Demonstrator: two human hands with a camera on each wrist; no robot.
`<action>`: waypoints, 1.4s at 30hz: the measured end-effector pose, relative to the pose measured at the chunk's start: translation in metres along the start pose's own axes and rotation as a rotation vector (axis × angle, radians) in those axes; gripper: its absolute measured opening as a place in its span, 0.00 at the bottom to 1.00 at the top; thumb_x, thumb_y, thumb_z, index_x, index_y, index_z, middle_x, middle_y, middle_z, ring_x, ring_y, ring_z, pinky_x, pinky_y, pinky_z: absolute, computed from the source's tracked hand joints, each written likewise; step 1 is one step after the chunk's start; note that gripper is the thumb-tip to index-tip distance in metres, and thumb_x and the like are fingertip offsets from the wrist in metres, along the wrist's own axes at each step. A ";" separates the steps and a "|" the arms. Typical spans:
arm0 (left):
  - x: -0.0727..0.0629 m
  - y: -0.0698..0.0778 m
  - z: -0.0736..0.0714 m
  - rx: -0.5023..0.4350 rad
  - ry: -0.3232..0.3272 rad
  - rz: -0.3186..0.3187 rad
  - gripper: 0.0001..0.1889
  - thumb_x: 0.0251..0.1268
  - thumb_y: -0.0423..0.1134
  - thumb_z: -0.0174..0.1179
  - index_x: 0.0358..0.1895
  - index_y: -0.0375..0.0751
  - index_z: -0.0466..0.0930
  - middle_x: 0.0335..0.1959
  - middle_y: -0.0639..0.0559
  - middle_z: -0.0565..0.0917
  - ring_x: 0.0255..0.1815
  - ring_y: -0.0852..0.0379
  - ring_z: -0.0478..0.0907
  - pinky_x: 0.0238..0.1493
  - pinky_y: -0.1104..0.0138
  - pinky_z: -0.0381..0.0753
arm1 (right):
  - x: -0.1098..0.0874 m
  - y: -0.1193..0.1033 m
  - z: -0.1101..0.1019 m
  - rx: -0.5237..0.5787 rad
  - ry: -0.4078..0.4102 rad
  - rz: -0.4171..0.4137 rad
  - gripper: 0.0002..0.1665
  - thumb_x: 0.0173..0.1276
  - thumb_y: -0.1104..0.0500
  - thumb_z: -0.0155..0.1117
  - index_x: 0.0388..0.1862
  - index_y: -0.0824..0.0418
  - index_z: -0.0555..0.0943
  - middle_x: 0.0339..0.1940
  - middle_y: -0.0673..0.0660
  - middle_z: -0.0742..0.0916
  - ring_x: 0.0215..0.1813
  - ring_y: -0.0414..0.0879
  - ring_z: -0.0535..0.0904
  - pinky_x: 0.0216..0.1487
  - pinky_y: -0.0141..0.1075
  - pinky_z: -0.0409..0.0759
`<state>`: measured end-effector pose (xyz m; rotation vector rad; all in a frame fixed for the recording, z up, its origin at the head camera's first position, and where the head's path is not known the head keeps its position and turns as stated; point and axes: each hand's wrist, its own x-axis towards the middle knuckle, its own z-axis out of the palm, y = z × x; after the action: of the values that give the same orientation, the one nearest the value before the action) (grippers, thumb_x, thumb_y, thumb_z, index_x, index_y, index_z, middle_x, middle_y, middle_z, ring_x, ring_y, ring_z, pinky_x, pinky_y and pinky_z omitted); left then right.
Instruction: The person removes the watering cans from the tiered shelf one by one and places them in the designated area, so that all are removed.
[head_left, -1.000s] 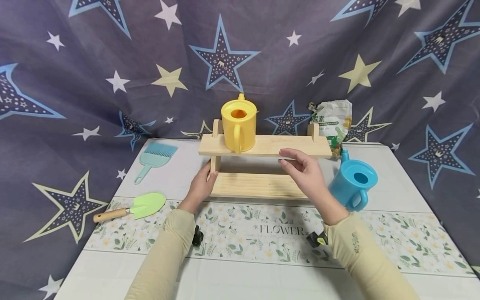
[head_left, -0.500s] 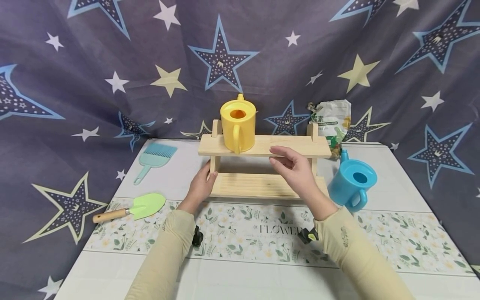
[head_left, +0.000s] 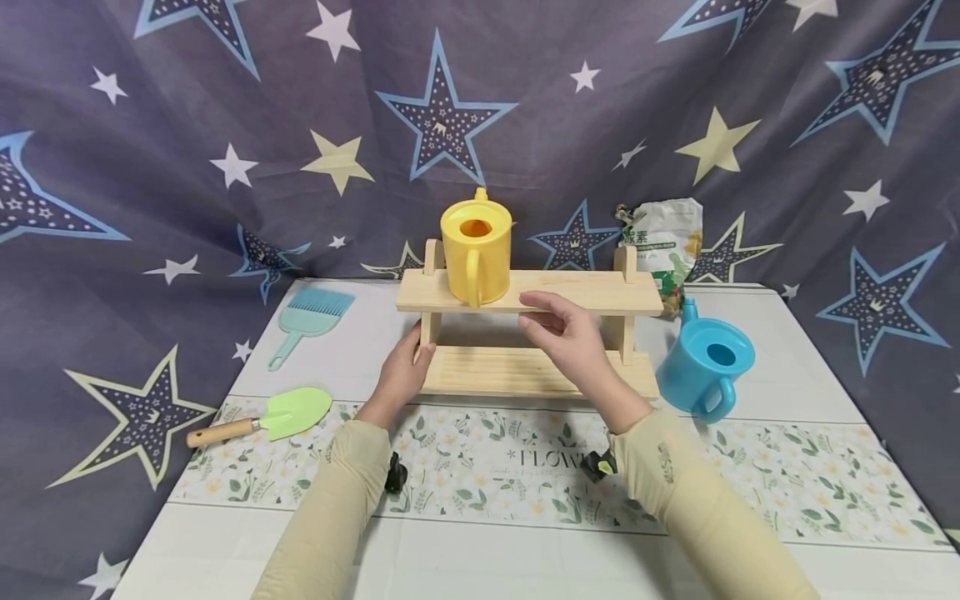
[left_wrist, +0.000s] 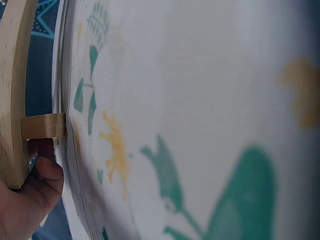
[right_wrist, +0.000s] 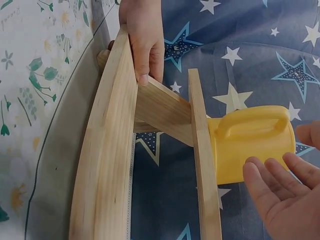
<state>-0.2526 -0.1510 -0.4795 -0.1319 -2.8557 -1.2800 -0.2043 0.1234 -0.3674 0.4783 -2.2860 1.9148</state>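
Note:
A two-tier wooden shelf [head_left: 577, 290] stands at the back of the table. On the left part of its upper board rests a yellow watering can [head_left: 491, 258], upright, handle facing me. My left hand [head_left: 401, 371] grips the shelf's left upright; in the right wrist view the left thumb [right_wrist: 143, 65] lies against the wood. In front of the upper board, right of the can, is my right hand [head_left: 573, 342], fingers spread slightly and nothing held. The right wrist view shows the right hand's fingers [right_wrist: 287, 180] apart from the watering can's [right_wrist: 252, 150] handle.
To the right stands a blue watering can [head_left: 701, 371], with a white and green bag [head_left: 667, 242] behind the shelf. On the left lie a light-blue dustpan with a brush [head_left: 311, 312] and a green trowel [head_left: 292, 412] with a wooden handle. A starry cloth [head_left: 300, 125] hangs behind.
My right hand has moved left along the front of the shelf, closer to the yellow watering can. The left hand keeps its grip on the upright, and the shelf stays put.

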 end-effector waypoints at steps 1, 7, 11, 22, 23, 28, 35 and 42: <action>0.000 0.000 0.000 0.001 0.001 -0.001 0.30 0.79 0.45 0.46 0.79 0.51 0.49 0.74 0.42 0.62 0.73 0.43 0.60 0.71 0.48 0.59 | 0.001 0.000 0.001 0.000 0.000 0.002 0.21 0.69 0.64 0.65 0.60 0.67 0.78 0.59 0.62 0.82 0.56 0.53 0.81 0.51 0.35 0.82; 0.000 0.000 0.001 0.003 0.003 0.003 0.30 0.79 0.45 0.46 0.79 0.52 0.49 0.74 0.42 0.62 0.73 0.42 0.60 0.71 0.47 0.58 | 0.005 -0.001 0.011 0.009 0.009 -0.004 0.21 0.67 0.64 0.66 0.59 0.66 0.79 0.58 0.62 0.82 0.56 0.53 0.82 0.50 0.36 0.83; 0.000 -0.001 0.001 -0.002 0.001 -0.002 0.30 0.79 0.45 0.45 0.79 0.53 0.49 0.74 0.43 0.62 0.73 0.43 0.60 0.72 0.47 0.58 | 0.007 0.000 0.016 0.002 0.013 -0.008 0.22 0.67 0.63 0.67 0.59 0.66 0.79 0.58 0.62 0.82 0.56 0.53 0.82 0.50 0.35 0.83; 0.000 0.001 0.001 0.008 -0.003 -0.015 0.30 0.79 0.47 0.44 0.79 0.53 0.49 0.74 0.42 0.62 0.72 0.42 0.61 0.71 0.47 0.59 | 0.018 0.002 0.027 0.046 0.004 -0.037 0.23 0.65 0.66 0.68 0.59 0.71 0.78 0.58 0.65 0.82 0.56 0.58 0.81 0.52 0.37 0.82; 0.000 0.001 0.001 0.009 -0.002 -0.014 0.30 0.79 0.47 0.44 0.79 0.53 0.49 0.74 0.42 0.62 0.72 0.42 0.61 0.71 0.47 0.59 | 0.019 0.002 0.028 0.044 0.004 -0.037 0.23 0.65 0.66 0.68 0.58 0.71 0.78 0.57 0.64 0.82 0.56 0.58 0.81 0.52 0.36 0.82; -0.001 0.000 0.001 0.007 -0.005 -0.016 0.30 0.79 0.47 0.44 0.79 0.53 0.49 0.74 0.42 0.62 0.73 0.42 0.60 0.71 0.47 0.59 | 0.021 -0.006 0.035 0.049 -0.003 -0.026 0.23 0.65 0.67 0.68 0.58 0.70 0.78 0.57 0.65 0.82 0.56 0.58 0.81 0.53 0.36 0.82; -0.001 -0.001 0.000 -0.001 -0.007 -0.019 0.30 0.79 0.47 0.45 0.79 0.53 0.49 0.74 0.42 0.61 0.72 0.42 0.61 0.71 0.47 0.60 | 0.031 -0.001 0.044 0.035 0.013 -0.008 0.23 0.65 0.66 0.68 0.59 0.67 0.79 0.57 0.61 0.83 0.56 0.55 0.81 0.52 0.36 0.82; -0.001 0.000 0.000 0.010 -0.003 -0.003 0.30 0.79 0.46 0.45 0.79 0.52 0.49 0.74 0.42 0.61 0.73 0.42 0.60 0.71 0.48 0.59 | 0.036 0.000 0.050 -0.003 0.050 -0.026 0.23 0.64 0.66 0.69 0.58 0.66 0.80 0.56 0.60 0.83 0.55 0.53 0.82 0.53 0.36 0.82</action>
<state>-0.2519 -0.1512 -0.4792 -0.1298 -2.8649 -1.2670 -0.2326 0.0684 -0.3667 0.4522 -2.2400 1.8887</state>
